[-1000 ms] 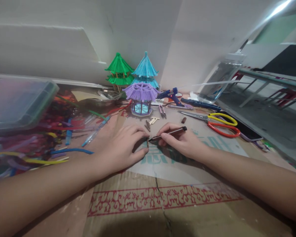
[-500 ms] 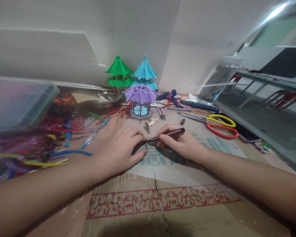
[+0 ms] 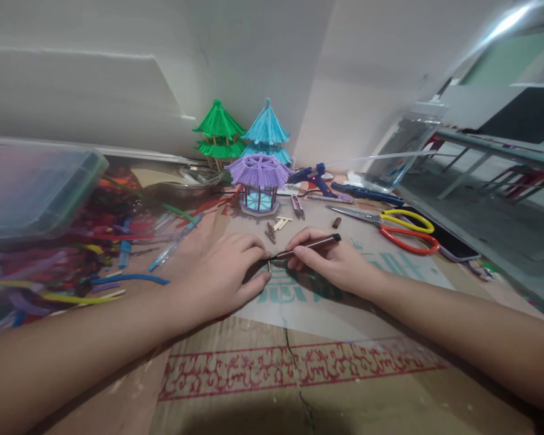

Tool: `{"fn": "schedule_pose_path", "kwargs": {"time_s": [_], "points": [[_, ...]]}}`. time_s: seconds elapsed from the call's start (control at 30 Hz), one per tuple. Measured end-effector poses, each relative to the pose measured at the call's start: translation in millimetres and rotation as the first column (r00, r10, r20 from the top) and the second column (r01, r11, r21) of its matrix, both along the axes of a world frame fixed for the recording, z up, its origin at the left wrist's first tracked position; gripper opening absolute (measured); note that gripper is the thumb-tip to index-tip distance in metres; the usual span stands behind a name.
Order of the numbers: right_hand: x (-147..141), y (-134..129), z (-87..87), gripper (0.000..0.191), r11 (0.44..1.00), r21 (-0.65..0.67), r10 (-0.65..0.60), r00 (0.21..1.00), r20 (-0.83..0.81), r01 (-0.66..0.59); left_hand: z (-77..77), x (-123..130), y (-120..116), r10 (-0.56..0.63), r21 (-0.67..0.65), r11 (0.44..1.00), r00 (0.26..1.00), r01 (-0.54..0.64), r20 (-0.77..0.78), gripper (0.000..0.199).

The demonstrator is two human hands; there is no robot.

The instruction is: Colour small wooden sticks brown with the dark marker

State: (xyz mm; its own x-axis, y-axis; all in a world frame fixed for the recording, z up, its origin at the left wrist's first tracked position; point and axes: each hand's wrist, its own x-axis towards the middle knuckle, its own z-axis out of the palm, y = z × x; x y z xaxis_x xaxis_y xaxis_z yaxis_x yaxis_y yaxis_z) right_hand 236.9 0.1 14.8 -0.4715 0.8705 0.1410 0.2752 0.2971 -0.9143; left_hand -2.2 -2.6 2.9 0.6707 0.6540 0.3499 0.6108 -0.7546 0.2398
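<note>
My right hand point(image 3: 321, 260) grips a dark brown marker pen point(image 3: 317, 243) like a writing tool, its tip pointing left. The tip meets a short thin stick point(image 3: 269, 266), which my left hand point(image 3: 222, 266) pins at its ends between thumb and fingers on the sheet. Just beyond lie several brown sticks point(image 3: 270, 232) and several pale sticks point(image 3: 281, 223). To the right of them rests a brown pen cap point(image 3: 336, 223). Behind these stands a small pavilion model point(image 3: 259, 181) with a purple fringed roof, brown posts and a light blue floor.
Green point(image 3: 218, 133) and blue point(image 3: 267, 130) pavilion models stand by the wall. A blue glue gun point(image 3: 315, 176), scissors point(image 3: 390, 225) and a phone point(image 3: 439, 235) lie to the right. Pipe cleaners point(image 3: 49, 296) and a plastic box point(image 3: 36, 187) crowd the left. Patterned cardboard point(image 3: 236, 411) covers the front.
</note>
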Motion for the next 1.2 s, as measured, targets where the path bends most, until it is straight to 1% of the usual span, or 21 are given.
{"fn": "schedule_pose_path", "kwargs": {"time_s": [0.23, 0.43, 0.67, 0.9, 1.07, 1.2], "points": [[0.7, -1.0, 1.7, 0.021, 1.000, -0.014, 0.012, 1.000, 0.009, -0.012, 1.0, 0.2, -0.3, 0.002, 0.011, 1.000, 1.000, -0.002, -0.019, 0.022], [-0.1, -3.5, 5.0, 0.025, 0.997, -0.036, 0.072, 0.997, 0.028, -0.071, 0.6, -0.6, -0.8, 0.003, 0.014, 1.000, 1.000, -0.003, -0.027, 0.022], [-1.2, -1.4, 3.1, 0.023, 1.000, -0.013, -0.012, 1.000, 0.008, 0.012, 1.2, 0.4, -0.6, 0.001, 0.001, 1.000, 1.000, -0.001, -0.002, 0.022], [-0.9, -3.3, 6.9, 0.022, 0.997, -0.077, 0.013, 1.000, 0.007, -0.013, -0.1, -0.5, 0.0, -0.005, 0.019, 1.000, 1.000, 0.005, 0.006, 0.021], [-1.0, -2.1, 5.4, 0.024, 0.998, -0.060, -0.008, 1.000, -0.007, 0.007, -1.4, -0.5, 0.2, -0.012, 0.019, 1.000, 1.000, 0.011, 0.014, 0.020], [-1.4, -3.3, 7.7, 0.024, 0.996, -0.088, 0.022, 1.000, 0.006, -0.022, 0.0, -0.4, 0.1, -0.012, 0.023, 1.000, 1.000, 0.012, -0.004, 0.021]]}}
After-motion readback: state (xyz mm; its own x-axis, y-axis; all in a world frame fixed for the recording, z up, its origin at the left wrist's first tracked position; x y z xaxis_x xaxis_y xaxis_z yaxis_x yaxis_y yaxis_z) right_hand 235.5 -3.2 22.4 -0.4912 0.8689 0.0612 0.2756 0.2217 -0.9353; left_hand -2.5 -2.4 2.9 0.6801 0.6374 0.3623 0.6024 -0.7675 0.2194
